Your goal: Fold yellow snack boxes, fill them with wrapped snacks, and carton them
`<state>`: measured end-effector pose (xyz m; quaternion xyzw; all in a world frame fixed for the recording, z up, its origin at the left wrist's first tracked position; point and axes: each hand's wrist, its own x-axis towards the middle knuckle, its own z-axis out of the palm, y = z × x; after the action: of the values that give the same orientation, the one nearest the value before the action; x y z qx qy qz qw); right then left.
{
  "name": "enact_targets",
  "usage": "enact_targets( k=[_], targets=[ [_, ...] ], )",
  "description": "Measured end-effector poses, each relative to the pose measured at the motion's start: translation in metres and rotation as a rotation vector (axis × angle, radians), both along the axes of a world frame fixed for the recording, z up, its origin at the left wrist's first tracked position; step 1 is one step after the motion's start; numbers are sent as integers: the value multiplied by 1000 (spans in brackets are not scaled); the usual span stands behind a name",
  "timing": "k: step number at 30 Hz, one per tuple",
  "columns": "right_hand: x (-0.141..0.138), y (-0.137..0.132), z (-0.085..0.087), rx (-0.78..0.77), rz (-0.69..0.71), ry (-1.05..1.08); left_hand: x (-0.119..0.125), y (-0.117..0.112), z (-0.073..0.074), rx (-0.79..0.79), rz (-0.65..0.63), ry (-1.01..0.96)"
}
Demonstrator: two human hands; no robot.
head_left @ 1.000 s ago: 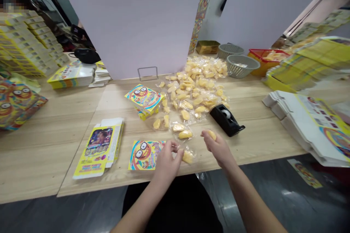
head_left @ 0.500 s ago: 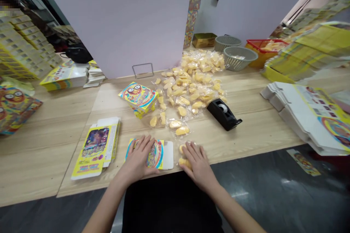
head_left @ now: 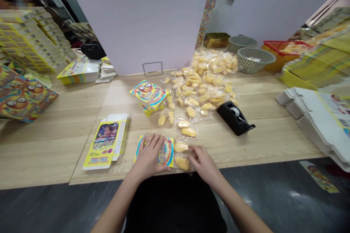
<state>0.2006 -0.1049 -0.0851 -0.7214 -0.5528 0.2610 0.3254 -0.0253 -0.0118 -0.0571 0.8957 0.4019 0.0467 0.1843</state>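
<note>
My left hand (head_left: 149,156) lies flat with spread fingers on a small printed carton (head_left: 165,151), its thumb by the near edge. At the carton's right end, two yellow pieces in clear wrappers, an upper piece (head_left: 181,147) and a lower piece (head_left: 182,163), lie side by side against the opening. My right hand (head_left: 203,164) has bent fingers on the right ends of their wrappers. Beyond them lie two more wrapped pieces (head_left: 188,131). A flattish carton (head_left: 102,145) with open flaps rests left of my left hand.
A heap of wrapped yellow pieces (head_left: 205,80) spreads across the table behind. Stacked printed boxes (head_left: 150,94) stand left of it, a black tape dispenser (head_left: 235,116) right. Grey baskets (head_left: 255,60) and a red basket (head_left: 284,49) are at the back; flat cartons (head_left: 314,120) lie right.
The two wrapped pieces have moved left to the carton's end, with my right hand behind them. The white flap there is now covered. The view has shifted slightly left.
</note>
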Motion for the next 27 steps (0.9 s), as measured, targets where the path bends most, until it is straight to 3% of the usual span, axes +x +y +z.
enact_targets(
  k=[2, 7, 12, 15, 17, 19, 21, 23, 25, 27],
  targets=[
    [1, -2, -3, -82, 25, 179, 1, -1, 0, -3, 13, 2],
    [-21, 19, 2, -80, 93, 430, 2, -2, 1, -3, 7, -4],
    [-46, 43, 22, -266, 108, 1135, 3, -2, -5, 17, 50, -22],
    [-54, 51, 27, -346, 55, 1327, 4, -4, -6, 20, 79, -44],
    [-56, 53, 32, -316, 46, 1244, 3, -5, 5, 3, 79, -76],
    [-55, 52, 46, -215, 144, 983, 1, -2, 26, -22, 43, -149],
    [-50, 46, 70, -61, 305, 600, -1, 3, 48, -52, -41, -260],
    [-42, 37, 100, 128, 433, 248, 0, 9, 61, -54, -136, -400],
    [-31, 26, 125, 354, 463, 34, 4, 14, 54, 16, -155, -569],
    [-16, 18, 138, 592, 335, -39, 10, 15, 30, 141, -70, -747]
  ],
)
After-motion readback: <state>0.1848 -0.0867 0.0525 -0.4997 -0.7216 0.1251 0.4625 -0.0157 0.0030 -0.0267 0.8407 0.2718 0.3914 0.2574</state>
